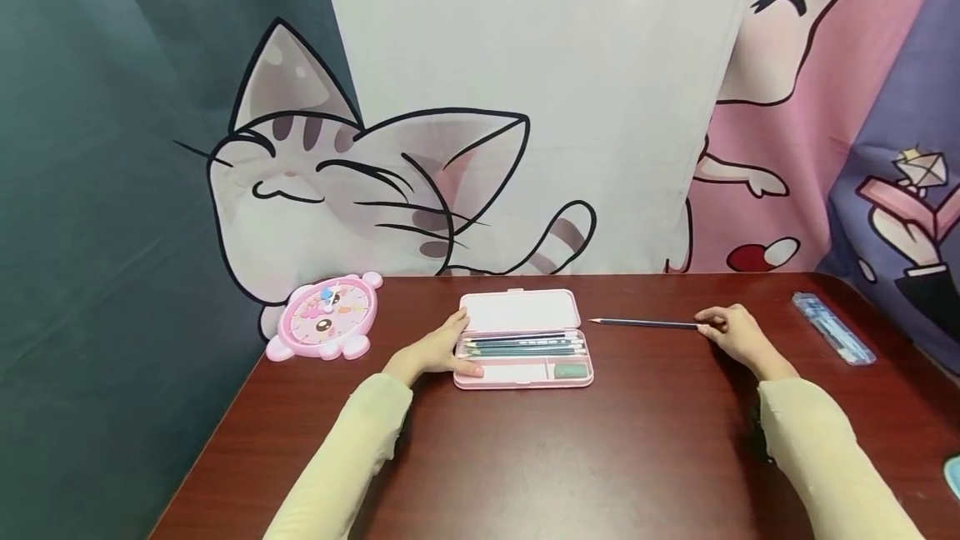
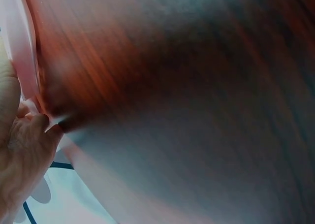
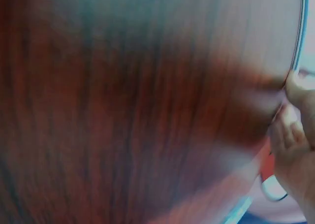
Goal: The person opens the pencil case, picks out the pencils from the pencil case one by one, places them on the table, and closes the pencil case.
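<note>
An open pink pencil case (image 1: 525,386) lies on the brown table, its white-lined lid (image 1: 519,311) folded back. Several pencils (image 1: 517,346) lie side by side in it, behind a green block (image 1: 571,371) in the front compartment. My left hand (image 1: 435,350) grips the case's left end, thumb over the front corner and fingers at the lid side. To the right of the case, my right hand (image 1: 738,332) pinches the end of a dark pencil (image 1: 645,322), whose sharpened tip points left toward the lid. The right wrist view shows this pencil (image 3: 299,32) between thumb and fingers.
A pink clock (image 1: 330,319) with rounded feet sits at the table's back left. Toward the back right lies a clear blue packet (image 1: 832,327). A light blue item (image 1: 952,473) shows at the right edge. Printed cartoon cloth (image 1: 600,107) hangs behind the table.
</note>
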`<state>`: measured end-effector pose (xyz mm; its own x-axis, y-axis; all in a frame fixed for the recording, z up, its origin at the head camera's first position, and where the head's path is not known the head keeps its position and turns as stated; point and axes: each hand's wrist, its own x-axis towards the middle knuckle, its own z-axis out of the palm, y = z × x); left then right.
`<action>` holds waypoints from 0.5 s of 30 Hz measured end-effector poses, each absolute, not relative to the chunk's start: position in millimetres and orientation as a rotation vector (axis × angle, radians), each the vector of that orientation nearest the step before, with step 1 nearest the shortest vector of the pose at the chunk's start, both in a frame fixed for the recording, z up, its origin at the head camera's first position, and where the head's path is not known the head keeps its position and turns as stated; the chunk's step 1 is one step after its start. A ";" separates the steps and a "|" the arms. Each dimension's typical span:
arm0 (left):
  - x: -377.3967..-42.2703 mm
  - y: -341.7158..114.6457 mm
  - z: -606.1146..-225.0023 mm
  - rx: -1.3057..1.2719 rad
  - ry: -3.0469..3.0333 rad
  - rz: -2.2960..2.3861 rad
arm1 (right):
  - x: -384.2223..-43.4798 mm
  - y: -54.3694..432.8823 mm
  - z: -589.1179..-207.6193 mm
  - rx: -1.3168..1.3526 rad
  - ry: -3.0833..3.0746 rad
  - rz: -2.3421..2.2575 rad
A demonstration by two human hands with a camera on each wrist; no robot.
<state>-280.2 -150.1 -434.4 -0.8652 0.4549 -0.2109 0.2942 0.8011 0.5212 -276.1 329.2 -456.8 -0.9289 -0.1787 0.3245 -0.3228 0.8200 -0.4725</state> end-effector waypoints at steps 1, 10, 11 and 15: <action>-280.6 -149.3 -434.6 0.577 2.660 0.695 | -275.0 327.2 -455.5 0.361 -2.739 0.744; -282.9 -148.8 -432.7 0.581 2.656 0.686 | -269.5 271.1 -454.5 0.414 -2.602 0.819; -282.7 -149.0 -432.8 0.581 2.653 0.687 | -269.5 261.3 -453.9 0.462 -2.597 0.844; -282.2 -149.4 -433.4 0.585 2.642 0.684 | -266.5 222.7 -449.9 0.598 -2.626 0.967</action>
